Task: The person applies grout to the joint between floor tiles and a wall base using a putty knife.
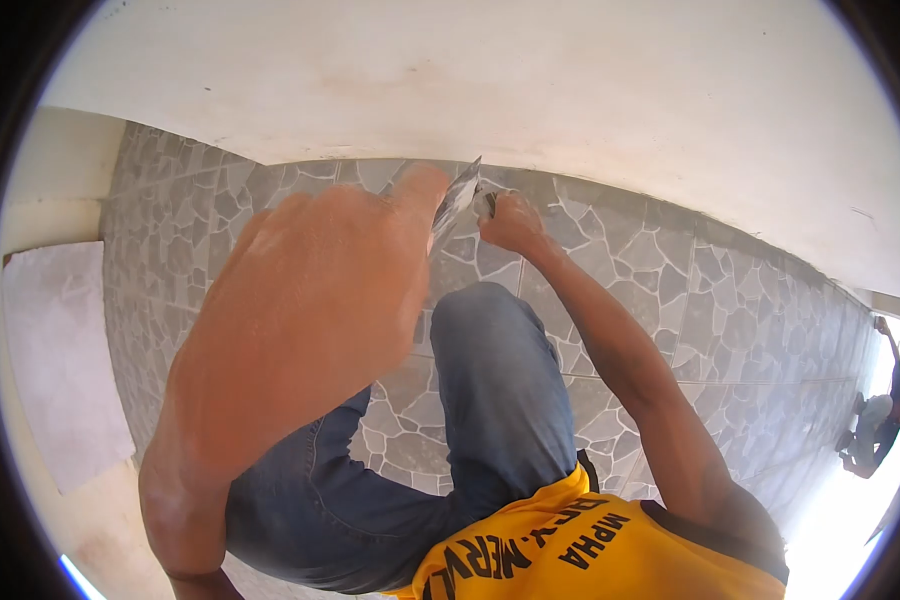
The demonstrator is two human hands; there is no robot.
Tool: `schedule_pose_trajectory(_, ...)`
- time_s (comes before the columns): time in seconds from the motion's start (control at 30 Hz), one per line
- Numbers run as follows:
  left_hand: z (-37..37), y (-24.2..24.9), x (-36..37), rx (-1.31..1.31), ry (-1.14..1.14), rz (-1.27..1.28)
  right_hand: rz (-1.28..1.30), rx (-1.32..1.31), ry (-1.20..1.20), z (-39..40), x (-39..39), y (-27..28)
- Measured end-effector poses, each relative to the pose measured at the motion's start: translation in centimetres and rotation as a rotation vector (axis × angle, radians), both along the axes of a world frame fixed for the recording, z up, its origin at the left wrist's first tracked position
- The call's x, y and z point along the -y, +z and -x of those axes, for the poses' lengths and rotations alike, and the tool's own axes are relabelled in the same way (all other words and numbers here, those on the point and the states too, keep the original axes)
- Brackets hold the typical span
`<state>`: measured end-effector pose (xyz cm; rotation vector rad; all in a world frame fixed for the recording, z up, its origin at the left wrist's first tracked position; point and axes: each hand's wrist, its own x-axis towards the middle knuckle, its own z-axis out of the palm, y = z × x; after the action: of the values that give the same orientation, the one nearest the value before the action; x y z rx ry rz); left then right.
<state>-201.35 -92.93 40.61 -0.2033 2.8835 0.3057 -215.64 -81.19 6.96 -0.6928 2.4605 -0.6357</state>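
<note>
A: What do the hands have?

B: A thin grey metal blade (457, 200), a trowel or scraper by the look of it, held low against the stone-pattern tiled floor (670, 300), just by the foot of the white wall (530, 80); the right hand (510, 222) is closed around its lower end, while the left hand (320, 300) sits so close to the lens that I cannot tell its grip, only that a fingertip touches the blade's edge.

A: How would it handle?

B: Light and stiff, I judge; thin at the edge, so best held by the handle end.

A: Room to move?

B: The wall closes off the front; a bent knee in jeans (490, 370) lies below; open tiles spread to the right; a pale slab (60, 360) lies left.
</note>
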Motion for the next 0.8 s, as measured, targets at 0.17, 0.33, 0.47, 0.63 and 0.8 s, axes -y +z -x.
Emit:
schedule_pose_trajectory(0.17, -0.4, -0.6, 0.6, -0.014, 0.005, -0.001, -0.131, -0.309, -0.128, 3.3, -5.1, -1.5)
schedule_pose_trajectory(0.33, 0.2, -0.2, -0.1, 0.046, -0.010, -0.025, -0.173, -0.432, 0.196, 2.8, -5.0, -4.4)
schedule_pose_trajectory(0.47, 0.3, -0.3, 0.0, 0.055, -0.014, -0.020, -0.038, -0.216, 0.406, 1.0, -5.2, -1.5)
schedule_pose_trajectory(0.63, 0.0, -0.4, 0.5, 0.045, 0.011, -0.017, -0.168, -0.332, -0.103, 3.6, -5.9, -2.9)
schedule_pose_trajectory(0.8, 0.4, -0.3, -0.1, 0.075, 0.028, -0.026, -0.172, -0.336, -0.175, 4.9, -1.1, -4.0)
